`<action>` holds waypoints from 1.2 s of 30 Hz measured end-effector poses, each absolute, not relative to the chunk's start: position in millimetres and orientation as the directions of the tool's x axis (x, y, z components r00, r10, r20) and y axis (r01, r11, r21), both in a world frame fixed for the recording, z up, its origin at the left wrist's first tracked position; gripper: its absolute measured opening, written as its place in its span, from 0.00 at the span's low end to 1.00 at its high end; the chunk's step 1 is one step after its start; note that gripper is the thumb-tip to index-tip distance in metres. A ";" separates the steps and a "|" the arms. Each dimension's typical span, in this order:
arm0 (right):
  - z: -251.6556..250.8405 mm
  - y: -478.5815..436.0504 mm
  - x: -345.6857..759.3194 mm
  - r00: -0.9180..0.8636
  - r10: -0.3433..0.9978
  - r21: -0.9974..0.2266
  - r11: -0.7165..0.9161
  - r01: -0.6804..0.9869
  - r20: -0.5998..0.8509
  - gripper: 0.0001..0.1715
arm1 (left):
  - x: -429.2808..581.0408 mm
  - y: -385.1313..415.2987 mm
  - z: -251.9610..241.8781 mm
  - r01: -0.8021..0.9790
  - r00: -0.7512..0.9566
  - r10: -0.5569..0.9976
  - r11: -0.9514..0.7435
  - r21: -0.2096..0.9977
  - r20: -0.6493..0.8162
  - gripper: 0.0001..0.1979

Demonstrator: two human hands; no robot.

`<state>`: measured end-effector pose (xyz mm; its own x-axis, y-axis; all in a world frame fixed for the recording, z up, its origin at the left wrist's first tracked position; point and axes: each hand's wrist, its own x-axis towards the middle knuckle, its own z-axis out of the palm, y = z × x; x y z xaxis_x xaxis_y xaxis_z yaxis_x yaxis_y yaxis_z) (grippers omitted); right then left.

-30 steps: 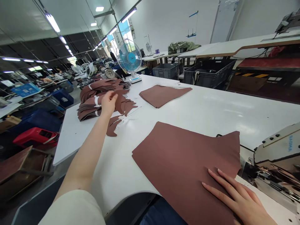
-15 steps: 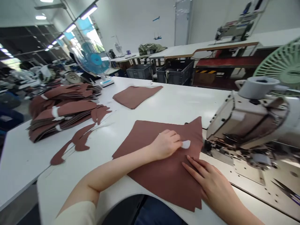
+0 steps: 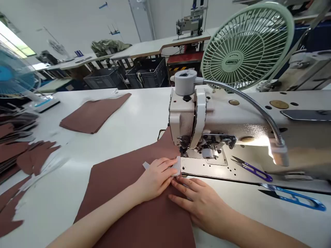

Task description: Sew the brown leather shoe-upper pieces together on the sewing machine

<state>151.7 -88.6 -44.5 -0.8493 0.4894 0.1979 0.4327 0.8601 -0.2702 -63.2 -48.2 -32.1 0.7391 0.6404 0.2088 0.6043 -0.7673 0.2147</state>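
Observation:
A large brown fabric panel (image 3: 121,172) lies on the table, its upper right corner running under the sewing machine head (image 3: 191,120). A small whitish strip (image 3: 177,166) sits on the panel's right edge, just left of the needle area. My left hand (image 3: 156,179) is closed over this strip with bent fingers; another pale end shows left of the knuckles. Right below it, my right hand (image 3: 201,205) rests with outstretched fingers on the panel's edge. Its fingertips come close to the strip and my left fingers. Whatever lies under my left palm is hidden.
Purple thread snips (image 3: 254,170) lie on the machine bed, blue snips (image 3: 297,198) in front. A stack of brown panels (image 3: 93,113) lies behind left; brown offcuts (image 3: 33,158) lie far left. A green fan (image 3: 245,48) stands behind the machine, a lamp (image 3: 279,151) hangs right.
My view has swung right. The panel has come up against the machine, its corner now under the head. My left hand has brought the whitish strip to the panel's right edge; my right hand followed.

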 end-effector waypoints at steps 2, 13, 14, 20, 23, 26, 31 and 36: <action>-43.7 -87.5 151.7 -0.856 0.477 -0.268 0.867 0.421 0.198 0.24 | -61.1 -43.8 -30.8 0.600 0.758 0.628 -0.778 0.185 0.178 0.13; -44.6 -85.6 153.1 -0.856 0.479 -0.282 0.863 0.419 0.194 0.24 | -64.0 -29.2 -33.7 0.592 0.767 0.618 -0.785 0.180 0.173 0.15; -44.6 -85.7 153.0 -0.856 0.480 -0.287 0.861 0.419 0.191 0.25 | -64.1 -28.7 -33.2 0.592 0.769 0.619 -0.784 0.186 0.163 0.15; -44.9 -85.4 153.8 -0.858 0.480 -0.279 0.862 0.422 0.185 0.25 | -63.0 -27.3 -30.6 0.602 0.765 0.632 -0.770 0.210 0.125 0.15; -44.2 -85.1 154.9 -0.864 0.468 -0.259 0.871 0.416 0.187 0.24 | -62.7 -27.4 -30.1 0.597 0.764 0.630 -0.772 0.219 0.138 0.14; -42.9 -83.2 156.8 -0.865 0.466 -0.241 0.875 0.420 0.187 0.24 | -61.2 -25.4 -31.8 0.594 0.765 0.628 -0.773 0.223 0.139 0.13; -40.7 -77.8 163.2 -0.845 0.506 -0.239 0.854 0.462 0.174 0.23 | -53.7 -16.7 -41.3 0.606 0.750 0.640 -0.766 0.215 0.165 0.13; -39.7 -77.9 169.4 -0.832 0.525 -0.233 0.844 0.483 0.178 0.23 | -46.9 -11.4 -43.1 0.597 0.753 0.634 -0.770 0.224 0.175 0.12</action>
<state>169.4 -77.9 -39.7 -0.8323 0.5251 0.1776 0.4829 0.8442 -0.2328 -46.9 -11.4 -43.1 0.7529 0.6344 0.1752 0.5971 -0.7704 0.2236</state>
